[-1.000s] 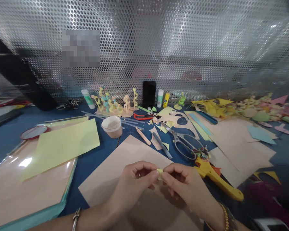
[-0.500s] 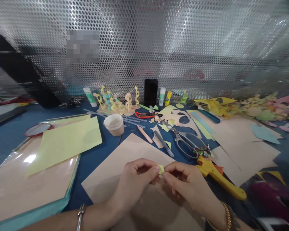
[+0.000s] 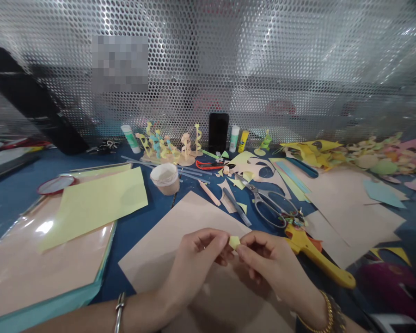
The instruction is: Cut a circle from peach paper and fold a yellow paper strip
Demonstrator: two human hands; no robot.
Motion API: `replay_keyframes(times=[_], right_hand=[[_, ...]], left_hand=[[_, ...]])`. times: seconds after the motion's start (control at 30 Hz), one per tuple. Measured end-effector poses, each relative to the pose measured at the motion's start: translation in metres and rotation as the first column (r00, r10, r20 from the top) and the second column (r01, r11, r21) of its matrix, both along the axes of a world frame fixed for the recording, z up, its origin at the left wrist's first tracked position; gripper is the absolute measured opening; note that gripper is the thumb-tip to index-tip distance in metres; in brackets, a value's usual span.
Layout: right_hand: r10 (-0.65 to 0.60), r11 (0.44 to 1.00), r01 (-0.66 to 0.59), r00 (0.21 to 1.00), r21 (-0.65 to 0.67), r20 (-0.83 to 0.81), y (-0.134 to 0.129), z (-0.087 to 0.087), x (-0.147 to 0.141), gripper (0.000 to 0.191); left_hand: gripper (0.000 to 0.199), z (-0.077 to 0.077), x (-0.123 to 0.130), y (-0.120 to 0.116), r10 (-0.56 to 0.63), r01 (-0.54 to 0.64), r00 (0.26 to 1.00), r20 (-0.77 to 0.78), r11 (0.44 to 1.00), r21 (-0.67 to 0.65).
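Between my two hands is a small piece of yellow paper [image 3: 234, 242], pinched from both sides. My left hand [image 3: 203, 254] grips its left edge with thumb and fingers closed. From the right, my right hand [image 3: 266, 259] pinches the other edge between thumb and forefinger. Both hands are above a large pale pink sheet of paper [image 3: 166, 236] lying on the blue table. Beyond them lie a peach-coloured stick [image 3: 209, 193], a grey-blue pen [image 3: 237, 206] and a pair of scissors [image 3: 268, 203]. Part of the small yellow piece is hidden by my fingers.
A paper cup [image 3: 165, 179] stands behind the sheet. Yellow-handled glue gun or pliers-like tool [image 3: 324, 263] lies at right. Paper spiral figures [image 3: 159, 145], glue sticks [image 3: 234, 138] and an upright phone [image 3: 218, 132] line the back. Yellow paper [image 3: 104, 203] rests on a plastic-covered stack at left.
The small yellow paper shows more of its face now, and my hands have shifted slightly apart around it. The view has moved a little; the other things lie as before.
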State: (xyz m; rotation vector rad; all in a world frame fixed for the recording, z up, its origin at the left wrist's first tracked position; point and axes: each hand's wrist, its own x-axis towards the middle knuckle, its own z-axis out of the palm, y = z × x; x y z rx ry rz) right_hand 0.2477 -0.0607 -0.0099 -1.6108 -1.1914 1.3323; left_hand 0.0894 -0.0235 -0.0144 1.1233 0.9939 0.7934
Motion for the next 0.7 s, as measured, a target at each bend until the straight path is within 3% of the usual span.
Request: replay_keyframes(times=[0.23, 0.4, 0.7], right_hand=[[0.025, 0.999, -0.024, 0.999, 0.029, -0.046, -0.0005, -0.0010, 0.0011, 0.030], [-0.008, 0.999, 0.012, 0.993, 0.039, -0.117, 0.0013, -0.0009, 0.0049, 0.045], [0.033, 0.998, -0.028, 0.993, 0.050, -0.109, 0.0034, -0.0032, 0.0060, 0.026]], left_hand=[[0.016, 0.0023, 0.0019, 0.0014, 0.011, -0.013, 0.998, -0.069, 1.000, -0.020], [0.019, 0.0031, 0.0012, 0.0016, 0.029, -0.029, 1.000, 0.002, 0.998, -0.062], [0.020, -0.0004, 0.0005, 0.0017, 0.046, -0.042, 0.998, 0.043, 0.995, -0.085]])
